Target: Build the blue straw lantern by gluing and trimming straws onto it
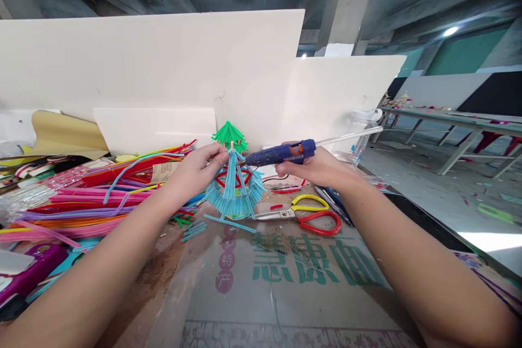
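A small pagoda-like model [234, 198] made of pipe cleaners stands upright on the table, with a green top roof [229, 133], a blue flared lower roof and red zigzag pieces between. My left hand [207, 162] is closed in a pinch beside its upper part, with thumb and forefinger at the upper end of a blue pipe cleaner strip [231, 174]. My right hand [312, 166] is wrapped round a dark blue hot glue gun [281, 154]. The gun's nozzle points left at the strips, close to my left fingertips. A clear glue stick [350, 135] sticks out of its back.
Scissors [302, 215] with yellow and red handles lie right of the model. Cut blue pieces [194, 230] lie in front. Bundles of coloured pipe cleaners [89, 201] fill the left side. White boards [163, 65] stand behind; a clear lidded cup [361, 130] is at right.
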Available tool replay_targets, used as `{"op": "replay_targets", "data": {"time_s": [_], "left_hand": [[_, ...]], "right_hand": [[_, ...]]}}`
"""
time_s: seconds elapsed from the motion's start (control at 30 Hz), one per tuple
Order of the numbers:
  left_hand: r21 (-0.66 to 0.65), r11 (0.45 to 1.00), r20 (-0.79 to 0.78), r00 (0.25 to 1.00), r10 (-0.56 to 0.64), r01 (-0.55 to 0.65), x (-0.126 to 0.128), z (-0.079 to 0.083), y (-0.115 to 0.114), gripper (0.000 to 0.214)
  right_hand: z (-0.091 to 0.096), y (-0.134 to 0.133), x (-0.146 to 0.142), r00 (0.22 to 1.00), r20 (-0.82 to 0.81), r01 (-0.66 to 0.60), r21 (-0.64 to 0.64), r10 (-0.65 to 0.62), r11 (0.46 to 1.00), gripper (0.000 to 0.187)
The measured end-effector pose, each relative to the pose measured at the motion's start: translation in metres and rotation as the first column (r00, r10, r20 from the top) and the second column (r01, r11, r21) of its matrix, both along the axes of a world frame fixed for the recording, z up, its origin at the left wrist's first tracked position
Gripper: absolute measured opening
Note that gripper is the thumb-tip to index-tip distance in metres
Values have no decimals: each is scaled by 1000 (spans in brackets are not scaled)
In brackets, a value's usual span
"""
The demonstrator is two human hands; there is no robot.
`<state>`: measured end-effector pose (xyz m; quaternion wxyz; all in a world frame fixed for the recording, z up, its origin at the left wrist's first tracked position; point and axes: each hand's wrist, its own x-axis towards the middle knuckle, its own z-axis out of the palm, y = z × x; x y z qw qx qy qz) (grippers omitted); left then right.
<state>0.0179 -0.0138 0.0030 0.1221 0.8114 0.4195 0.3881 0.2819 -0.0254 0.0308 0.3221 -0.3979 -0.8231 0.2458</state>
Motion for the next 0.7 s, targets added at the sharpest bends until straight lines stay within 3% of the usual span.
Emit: {"op": "replay_targets", "data": {"time_s": [0.33,0.7], "left_hand": [[-15,1000,13,1000,-3,3,0,0,0,32],[22,1000,-8,1000,-12,12,0,0,2,32]], "right_hand": [[-3,3,0,1000,5,4,76,-4,997,41],[-3,3,0,1000,-3,-4,77,5,997,41]]}}
